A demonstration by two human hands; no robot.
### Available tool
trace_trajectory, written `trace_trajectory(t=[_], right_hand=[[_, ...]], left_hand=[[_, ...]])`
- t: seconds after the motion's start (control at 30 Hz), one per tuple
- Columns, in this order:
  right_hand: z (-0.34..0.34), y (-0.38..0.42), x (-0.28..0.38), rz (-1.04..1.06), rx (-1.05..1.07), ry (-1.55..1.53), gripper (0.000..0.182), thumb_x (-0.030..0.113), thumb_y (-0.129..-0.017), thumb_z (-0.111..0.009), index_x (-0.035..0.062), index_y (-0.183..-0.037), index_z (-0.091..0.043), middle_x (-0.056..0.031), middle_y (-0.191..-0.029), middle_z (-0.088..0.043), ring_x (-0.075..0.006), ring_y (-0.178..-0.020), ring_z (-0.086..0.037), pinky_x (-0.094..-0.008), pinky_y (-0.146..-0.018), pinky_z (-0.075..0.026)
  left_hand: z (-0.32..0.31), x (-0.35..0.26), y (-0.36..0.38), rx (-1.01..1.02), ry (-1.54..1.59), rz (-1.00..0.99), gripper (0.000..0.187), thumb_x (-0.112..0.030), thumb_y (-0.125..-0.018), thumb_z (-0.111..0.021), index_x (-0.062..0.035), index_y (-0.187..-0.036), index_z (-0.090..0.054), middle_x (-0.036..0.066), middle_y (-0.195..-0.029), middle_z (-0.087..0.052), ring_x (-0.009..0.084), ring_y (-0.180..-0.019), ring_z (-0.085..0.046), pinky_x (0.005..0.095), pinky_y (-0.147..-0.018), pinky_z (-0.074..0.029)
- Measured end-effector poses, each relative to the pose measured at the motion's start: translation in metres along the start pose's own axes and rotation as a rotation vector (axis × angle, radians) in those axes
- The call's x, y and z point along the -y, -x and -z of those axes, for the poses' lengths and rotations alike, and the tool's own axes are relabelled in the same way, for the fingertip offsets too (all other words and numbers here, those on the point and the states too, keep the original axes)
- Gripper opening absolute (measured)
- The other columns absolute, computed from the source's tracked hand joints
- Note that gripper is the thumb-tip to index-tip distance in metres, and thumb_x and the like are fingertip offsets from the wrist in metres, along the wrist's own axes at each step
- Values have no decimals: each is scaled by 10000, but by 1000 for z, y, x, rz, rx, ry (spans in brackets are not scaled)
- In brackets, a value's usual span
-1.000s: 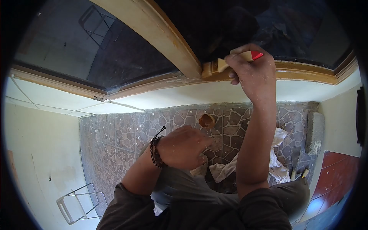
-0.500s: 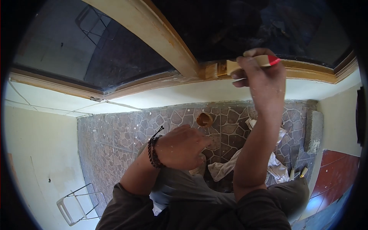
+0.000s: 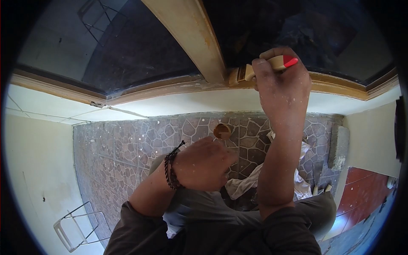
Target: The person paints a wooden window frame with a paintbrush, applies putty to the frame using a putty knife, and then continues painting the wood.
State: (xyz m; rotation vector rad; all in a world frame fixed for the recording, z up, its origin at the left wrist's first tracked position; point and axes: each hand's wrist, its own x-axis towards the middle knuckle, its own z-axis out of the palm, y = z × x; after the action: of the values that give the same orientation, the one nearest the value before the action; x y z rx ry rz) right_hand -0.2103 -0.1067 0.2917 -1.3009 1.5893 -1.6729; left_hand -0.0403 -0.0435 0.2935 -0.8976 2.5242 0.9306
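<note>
A paintbrush with a pale handle and red tip is gripped in my right hand. Its bristles touch the lower rail of the wooden window frame, close to the foot of the upright post. My left hand, with a dark braided bracelet on the wrist, is held over my lap with its fingers curled; whether anything is in them is hidden. Just beyond it on the stone-patterned floor stands a small round container with brown contents.
Whitish cloth lies on the floor between my arms. Scraper-like tools and a concrete block are at the right. A folding chair stands at the lower left. Dark glass fills the window frame.
My right hand and the brush have moved slightly left along the rail, nearer the post. The camera view has shifted a little. My left hand stays nearly in place.
</note>
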Motion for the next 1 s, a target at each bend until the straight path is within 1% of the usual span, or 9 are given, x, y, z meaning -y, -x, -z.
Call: trace_trajectory(t=[0.37,0.43,0.47,0.53,0.63,0.77,0.83,0.93,1.0], right_hand=[[-9,-2,-4,21,1,-48,113,79,-754,-670,-11,-813,-635,-159,-676,-669,-274,-610,-688,-335,-599,-534],[-7,-3,-5,-27,13,-41,128,77,-766,-674,-19,-844,-641,-146,-684,-671,-231,-617,-693,-309,-593,-534],[-5,-3,-6,-24,15,-37,128,77,-766,-674,-19,-844,-641,-146,-684,-671,-231,-617,-693,-309,-593,-534],[1,-3,-8,-189,62,-221,157,73,-793,-676,-38,-897,-638,-130,-723,-676,-188,-647,-694,-275,-598,-545],[11,-6,-17,-259,114,-348,175,68,-821,-673,-53,-939,-626,-123,-759,-675,-171,-670,-691,-252,-608,-560],[17,-6,-28,-242,139,-451,179,70,-835,-673,-57,-950,-621,-128,-800,-678,-183,-681,-692,-249,-621,-570],[22,-5,-31,-298,203,-466,233,92,-829,-697,-48,-995,-614,-123,-836,-659,-228,-741,-696,-307,-690,-592],[25,-1,-37,-295,208,-477,220,80,-836,-691,-39,-1003,-611,-123,-846,-665,-222,-729,-696,-309,-687,-591],[28,2,-37,-283,215,-469,208,71,-841,-686,-35,-1003,-610,-126,-853,-668,-219,-724,-695,-308,-688,-589]], left_hand=[[-1,-1,10,-63,-9,-89,259,-170,-754,-651,-48,-970,-577,116,-835,-618,292,-870,-612,413,-836,-429],[-1,-2,11,-45,-41,-75,262,-166,-741,-655,-50,-960,-573,108,-830,-617,288,-870,-613,408,-833,-430],[-2,-2,11,-49,-40,-78,262,-166,-741,-655,-50,-960,-573,108,-830,-617,288,-870,-613,408,-833,-430],[-4,-3,13,-72,-30,-84,269,-165,-733,-658,-47,-960,-573,106,-831,-616,284,-873,-613,407,-835,-430],[-7,-5,13,-52,-41,-83,280,-169,-730,-660,-46,-966,-571,106,-850,-619,279,-887,-612,408,-841,-430],[-4,-11,12,-22,-68,-72,289,-175,-731,-661,-46,-973,-570,107,-861,-620,277,-894,-611,407,-841,-432],[-6,-12,12,-49,-68,-79,297,-179,-732,-662,-46,-981,-568,109,-863,-620,275,-895,-612,405,-840,-435],[-9,-12,12,-92,-84,-92,292,-180,-734,-661,-48,-979,-573,104,-850,-622,270,-889,-615,400,-834,-435],[-6,-16,9,-47,-81,-78,282,-180,-735,-660,-50,-970,-573,99,-840,-622,268,-887,-616,398,-831,-435]])
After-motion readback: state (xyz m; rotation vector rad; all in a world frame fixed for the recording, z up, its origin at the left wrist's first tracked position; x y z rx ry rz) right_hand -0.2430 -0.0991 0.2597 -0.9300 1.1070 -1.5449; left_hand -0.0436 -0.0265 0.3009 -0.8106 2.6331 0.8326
